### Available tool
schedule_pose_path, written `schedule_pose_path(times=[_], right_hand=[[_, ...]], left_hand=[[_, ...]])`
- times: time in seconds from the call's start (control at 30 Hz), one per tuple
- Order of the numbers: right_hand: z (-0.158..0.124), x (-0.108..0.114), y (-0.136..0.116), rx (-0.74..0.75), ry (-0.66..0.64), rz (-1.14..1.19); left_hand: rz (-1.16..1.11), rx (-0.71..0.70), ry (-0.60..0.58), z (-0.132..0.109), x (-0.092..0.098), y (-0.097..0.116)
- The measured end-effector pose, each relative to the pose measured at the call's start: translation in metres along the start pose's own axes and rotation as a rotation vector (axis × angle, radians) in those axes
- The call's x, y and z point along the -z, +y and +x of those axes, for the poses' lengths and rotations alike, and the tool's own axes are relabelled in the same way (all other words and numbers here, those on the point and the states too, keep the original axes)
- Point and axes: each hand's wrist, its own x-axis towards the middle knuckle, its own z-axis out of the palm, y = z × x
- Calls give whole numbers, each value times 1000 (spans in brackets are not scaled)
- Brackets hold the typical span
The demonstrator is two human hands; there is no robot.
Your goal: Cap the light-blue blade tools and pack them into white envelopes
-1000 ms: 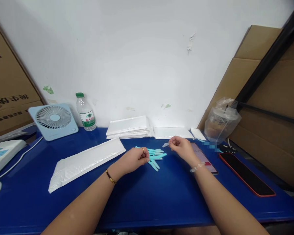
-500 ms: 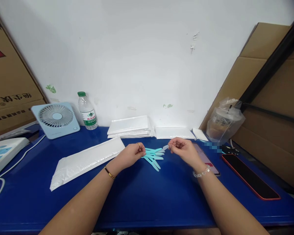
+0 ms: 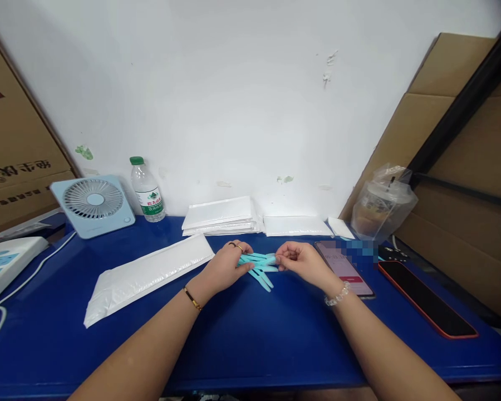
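Arrangement on the glossy blue bench (image 3: 234, 345), left to right. A long white padded envelope (image 3: 146, 278) slants up from the left of the frame. Just beyond its upper end, the left hand (image 3: 234, 264) appears to grip a slim turquoise strip (image 3: 260, 262) at the centre, over similar turquoise strips (image 3: 265, 283) lying splayed. The right hand (image 3: 299, 262) pinches a small translucent whitish piece (image 3: 272, 259) at the strip's right-hand end. Farther right lies a flat phone with a lit screen (image 3: 346, 269).

A second earlier, piece and strip stood apart; the right hand has since moved leftward and they now meet or overlap. The work thus seems to have passed from approach to joining; the fit cannot be told.

The strip's long axis runs nearly level, rising slightly rightward, its free end pointing toward the right hand.
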Motion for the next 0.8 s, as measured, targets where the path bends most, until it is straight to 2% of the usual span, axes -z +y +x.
schedule_pose_path(times=[0.1,0.23,0.33,0.43,0.6,0.7,0.8], right_hand=[[-1,1,2,6,-15,-225],[-5,-7,-4,206,33,-582],[-7,-17,-11,257,-81,-759],[-8,-27,-16,264,-174,-882],[-6,-38,-16,272,-171,-1092],[-4,-39,-19,239,-196,-1140],[-3,-31,-36,218,-247,-1138]], left_hand=[[179,-56,-36,0,-5,-5],[292,-56,-154,1,-7,-6],[391,-94,-142,1,-9,0],[477,-118,-148,1,-14,8],[492,-111,-175,0,-26,17],[474,-117,-127,0,-31,20],[392,-77,-82,3,-35,20]])
